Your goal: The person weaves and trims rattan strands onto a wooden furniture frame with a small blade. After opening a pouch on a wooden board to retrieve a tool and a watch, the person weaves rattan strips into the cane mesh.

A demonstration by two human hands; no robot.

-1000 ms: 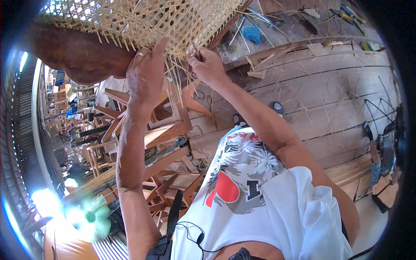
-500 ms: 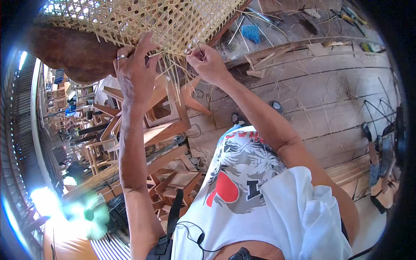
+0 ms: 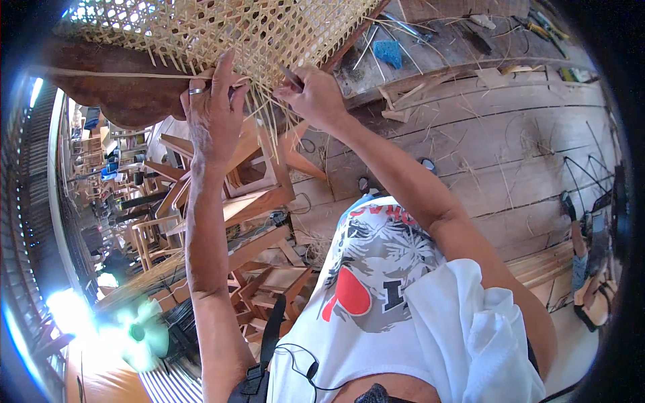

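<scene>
Woven cane mesh (image 3: 222,33) is stretched across a dark wooden frame (image 3: 114,87) at the top, with loose strand ends (image 3: 265,111) hanging from its near corner. My left hand (image 3: 215,111), a ring on one finger, is closed by the mesh edge, pinching a long cane strand (image 3: 127,74) that runs out leftward over the dark wood. Just to the right, my right hand (image 3: 316,97) is closed around a thin dark pointed tool (image 3: 291,76), whose tip points at the mesh corner. Most of the tool is hidden in the fingers.
A workbench (image 3: 443,57) at the top right holds a blue sponge-like block (image 3: 388,54), cane offcuts and pliers (image 3: 537,30). Wooden chair frames (image 3: 262,174) are stacked below my left hand. A green fan (image 3: 141,332) stands lower left. Cane scraps litter the plank floor (image 3: 497,161).
A long strand now lies out to the left from my left hand. My right hand has shifted slightly, and the pointed tool now shows in its fingers.
</scene>
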